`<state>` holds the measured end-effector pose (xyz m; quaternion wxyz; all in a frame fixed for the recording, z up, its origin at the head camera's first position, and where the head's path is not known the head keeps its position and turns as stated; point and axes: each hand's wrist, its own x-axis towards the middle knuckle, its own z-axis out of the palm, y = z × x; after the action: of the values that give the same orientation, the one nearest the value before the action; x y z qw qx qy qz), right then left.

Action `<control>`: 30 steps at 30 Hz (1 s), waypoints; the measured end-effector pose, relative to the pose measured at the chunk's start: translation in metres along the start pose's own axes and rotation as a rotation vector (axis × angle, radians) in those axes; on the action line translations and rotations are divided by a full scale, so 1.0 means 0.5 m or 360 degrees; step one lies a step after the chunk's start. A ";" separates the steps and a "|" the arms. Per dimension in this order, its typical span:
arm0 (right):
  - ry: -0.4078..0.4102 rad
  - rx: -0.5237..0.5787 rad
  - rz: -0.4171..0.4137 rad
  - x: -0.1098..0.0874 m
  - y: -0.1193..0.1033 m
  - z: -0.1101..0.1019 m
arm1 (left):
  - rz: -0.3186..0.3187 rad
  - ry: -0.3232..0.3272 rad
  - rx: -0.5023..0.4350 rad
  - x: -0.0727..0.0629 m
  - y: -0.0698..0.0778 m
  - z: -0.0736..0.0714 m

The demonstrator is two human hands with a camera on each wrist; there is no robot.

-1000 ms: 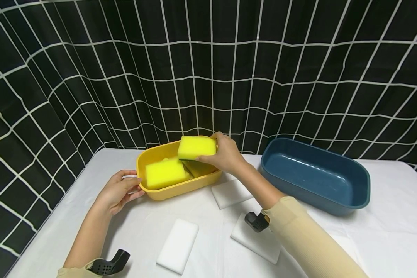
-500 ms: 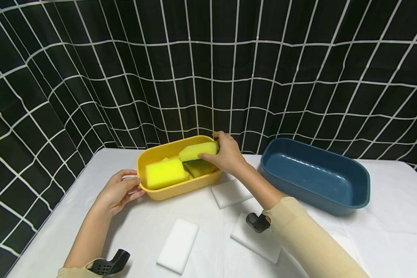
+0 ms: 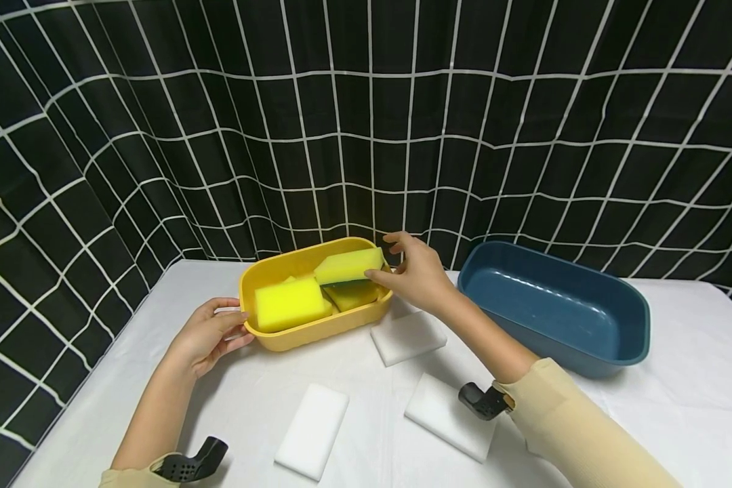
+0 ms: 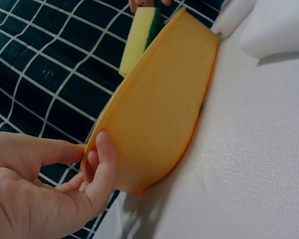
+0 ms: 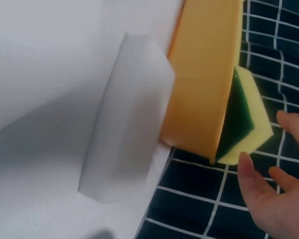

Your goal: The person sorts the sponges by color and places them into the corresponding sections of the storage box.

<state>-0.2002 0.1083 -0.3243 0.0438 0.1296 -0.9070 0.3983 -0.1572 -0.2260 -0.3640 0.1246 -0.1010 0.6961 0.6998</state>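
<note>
Left hand (image 3: pixel 210 337) pinching yellow bin (image 4: pixel 154 104) at rim. Right hand (image 3: pixel 417 272) spread; green-backed sponge (image 3: pixel 348 266) by thumb, contact unclear. Lower sponge (image 3: pixel 352 296) beneath, partly hidden.

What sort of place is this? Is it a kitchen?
Probably not; it looks more like a little set-up for filming: a black cloth with white lines hangs behind a white-covered table, and black gadgets sit at both sleeves.

Sponges (image 3: pixel 289 305) lie in the tub (image 3: pixel 329 329) left of the basin (image 3: pixel 543 312).
</note>
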 end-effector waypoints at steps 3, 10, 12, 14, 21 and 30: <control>0.0008 0.0013 -0.0045 -0.014 0.004 -0.010 | -0.0001 0.0000 0.0006 0.000 0.000 0.001; 0.0016 0.0022 -0.0104 -0.050 0.012 -0.035 | 0.0018 -0.0010 0.0008 -0.001 0.000 0.001; 0.0020 0.0029 -0.0106 -0.060 0.016 -0.042 | 0.0018 -0.0003 0.0020 -0.002 0.000 0.001; 0.0023 0.0033 -0.0112 -0.069 0.020 -0.048 | 0.0015 0.0007 0.0034 -0.003 0.000 0.001; 0.0054 0.0030 -0.0110 -0.101 0.037 -0.063 | 0.0015 0.0053 0.0067 -0.004 0.000 0.002; 0.0132 0.0007 -0.0088 -0.135 0.064 -0.090 | 0.0016 0.0062 0.0069 -0.004 0.002 0.003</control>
<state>-0.1451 0.1754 -0.3286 0.0920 0.1379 -0.8996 0.4040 -0.1554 -0.2244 -0.3622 0.1096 -0.1084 0.7139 0.6830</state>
